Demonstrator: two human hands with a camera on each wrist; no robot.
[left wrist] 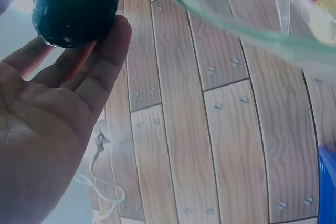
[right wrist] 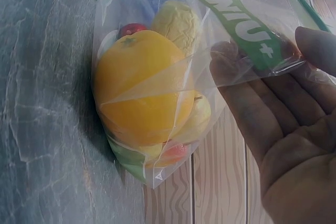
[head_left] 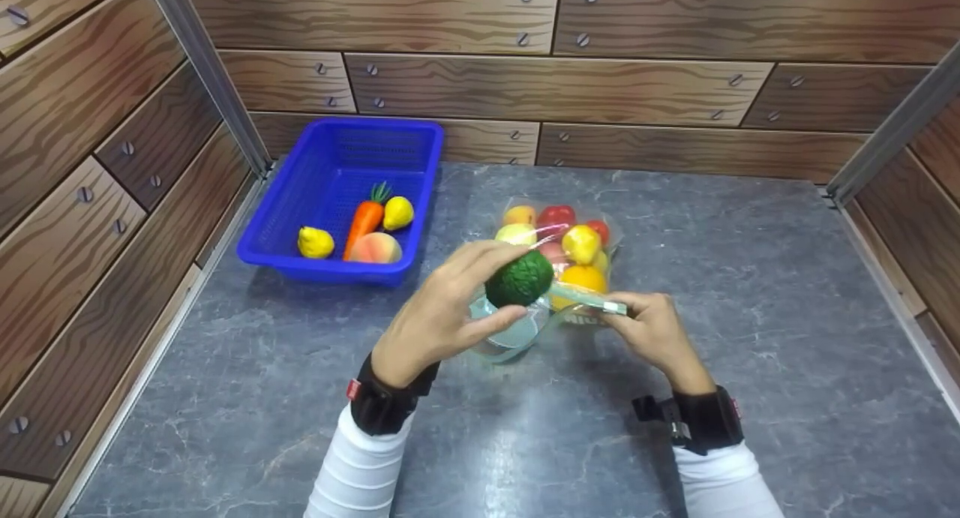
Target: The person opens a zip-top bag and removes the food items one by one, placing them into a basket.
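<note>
My left hand (head_left: 442, 308) grips a dark green, round, wrinkled vegetable (head_left: 520, 278), like a small cabbage, between thumb and fingers. It is held over the mouth of a clear zip bag (head_left: 501, 339) with a green seal strip. The bag's right rim is pinched by my right hand (head_left: 651, 329), thumb against fingers, near a green printed label (right wrist: 247, 30). Several fruits lie inside the bag, among them an orange (right wrist: 142, 85), a yellow lemon (head_left: 581, 244) and red pieces (head_left: 556, 218). In the left wrist view the bag's green-edged mouth (left wrist: 226, 24) gapes open.
A blue basket (head_left: 261, 254) stands at the back left, holding a carrot (head_left: 365, 222), a peach (head_left: 376, 248) and two yellow lemon-like fruits (head_left: 316, 242). Wood-patterned panels (head_left: 570, 91) enclose the grey marbled table (head_left: 787, 338) at the back and sides.
</note>
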